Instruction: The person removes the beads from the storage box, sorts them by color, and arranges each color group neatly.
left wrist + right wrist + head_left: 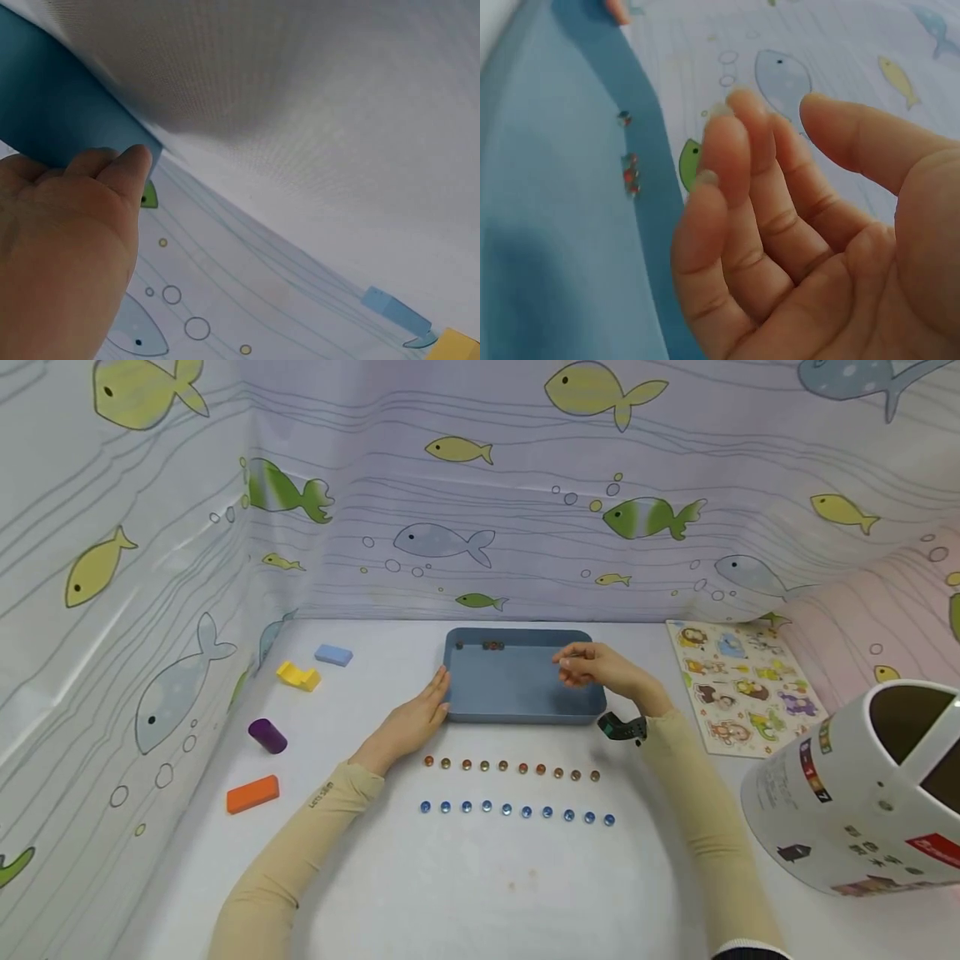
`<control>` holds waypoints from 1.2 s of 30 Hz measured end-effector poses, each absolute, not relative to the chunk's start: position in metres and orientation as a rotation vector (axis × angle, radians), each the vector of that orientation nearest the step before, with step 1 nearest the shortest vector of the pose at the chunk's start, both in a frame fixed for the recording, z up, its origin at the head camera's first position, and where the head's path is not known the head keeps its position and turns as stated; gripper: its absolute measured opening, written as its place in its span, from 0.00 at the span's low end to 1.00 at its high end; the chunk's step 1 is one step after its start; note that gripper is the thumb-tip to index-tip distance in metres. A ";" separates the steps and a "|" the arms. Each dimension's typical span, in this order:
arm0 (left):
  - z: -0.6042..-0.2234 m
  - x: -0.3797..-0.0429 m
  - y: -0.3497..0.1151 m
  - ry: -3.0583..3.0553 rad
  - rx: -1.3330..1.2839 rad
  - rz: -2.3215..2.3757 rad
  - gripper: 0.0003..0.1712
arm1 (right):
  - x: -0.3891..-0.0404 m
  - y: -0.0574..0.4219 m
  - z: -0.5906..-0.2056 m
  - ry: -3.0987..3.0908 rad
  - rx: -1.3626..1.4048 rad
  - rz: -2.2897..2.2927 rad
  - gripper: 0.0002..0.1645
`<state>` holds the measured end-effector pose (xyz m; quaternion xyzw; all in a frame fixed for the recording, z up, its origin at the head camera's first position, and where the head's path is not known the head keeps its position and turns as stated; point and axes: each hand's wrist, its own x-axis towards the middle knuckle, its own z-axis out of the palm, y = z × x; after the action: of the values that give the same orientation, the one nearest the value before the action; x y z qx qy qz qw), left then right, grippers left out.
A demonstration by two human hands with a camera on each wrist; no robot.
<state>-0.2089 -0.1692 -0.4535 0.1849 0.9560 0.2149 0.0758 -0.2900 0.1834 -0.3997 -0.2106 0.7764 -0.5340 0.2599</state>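
A blue-grey rectangular tray lies on the white table, with several small reddish-brown glass beads along its far wall. My left hand rests its extended fingers against the tray's left edge. Over the tray's right part hovers my right hand, fingers loosely bent. In the right wrist view its thumb stands apart from the fingers and the palm holds nothing. Nearer to me lie a row of amber-brown beads and, below it, a row of blue beads.
Blocks lie at left: blue, yellow, purple and orange. An animal picture board is at back right, with a large white container in front. Fish-patterned curtain encloses the table's back and sides.
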 end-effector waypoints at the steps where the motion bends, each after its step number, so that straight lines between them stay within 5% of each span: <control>1: -0.454 -0.209 -0.169 2.869 0.556 0.643 0.35 | -0.294 0.178 -0.400 2.088 -0.566 -1.471 0.25; 36: -0.457 -0.210 -0.171 2.870 0.560 0.666 0.34 | -0.358 0.063 -0.458 2.162 -0.038 -1.623 0.22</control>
<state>-0.2102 -0.1708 -0.4570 0.1862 0.9545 0.2216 0.0713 -0.3576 0.0633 -0.4579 -0.0139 0.7806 -0.5860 0.2172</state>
